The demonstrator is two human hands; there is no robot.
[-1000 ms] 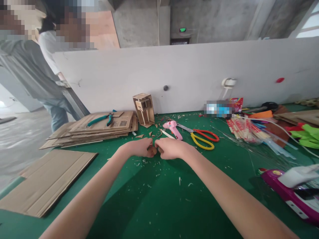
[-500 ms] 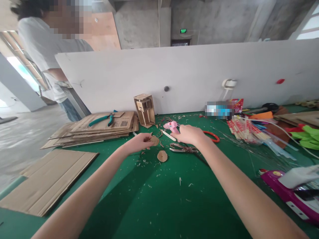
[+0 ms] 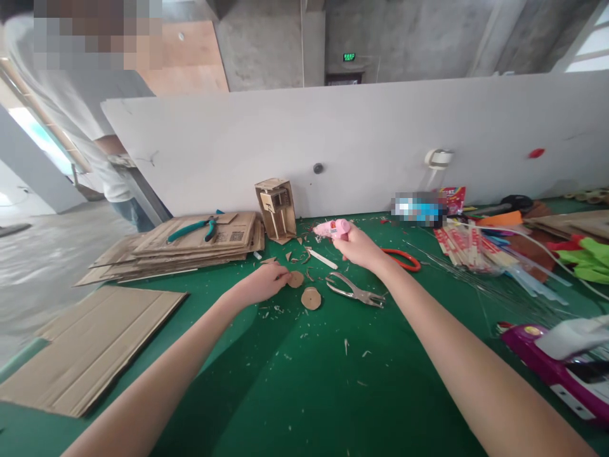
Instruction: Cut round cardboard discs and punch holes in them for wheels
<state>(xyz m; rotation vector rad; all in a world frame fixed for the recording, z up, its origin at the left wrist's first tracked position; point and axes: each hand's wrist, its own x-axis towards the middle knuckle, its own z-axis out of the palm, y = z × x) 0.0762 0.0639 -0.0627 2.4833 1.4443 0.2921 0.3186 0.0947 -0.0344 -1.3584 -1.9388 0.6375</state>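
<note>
My right hand (image 3: 360, 246) is closed around the handle of a pink hot glue gun (image 3: 335, 228), its nozzle pointing left above the green tabletop. With its fingers pinched, my left hand (image 3: 266, 282) grips the left edge of a small round cardboard disc (image 3: 296, 279). A second cardboard disc (image 3: 311, 298) with a dark dot at its middle lies just to the right and nearer me. Silver hand pliers (image 3: 356, 292), like a hole punch, rest below my right hand. Behind the discs stands an open cardboard box (image 3: 276, 212) with sticks inside.
Stacked cardboard (image 3: 228, 235) carries teal-handled cutters (image 3: 193, 230) at the left, with a loose sheet (image 3: 104, 343) nearer. Orange-handled scissors (image 3: 404, 259), packaged sticks (image 3: 471, 244) and a magenta device (image 3: 547, 362) are at the right. Scraps litter the green table (image 3: 304, 393). A person (image 3: 90, 120) stands beyond the white partition (image 3: 214, 152).
My right hand has lifted the glue gun and moved it slightly up and right, uncovering the silver pliers. My left hand has lowered a little with the disc. The person has shifted left.
</note>
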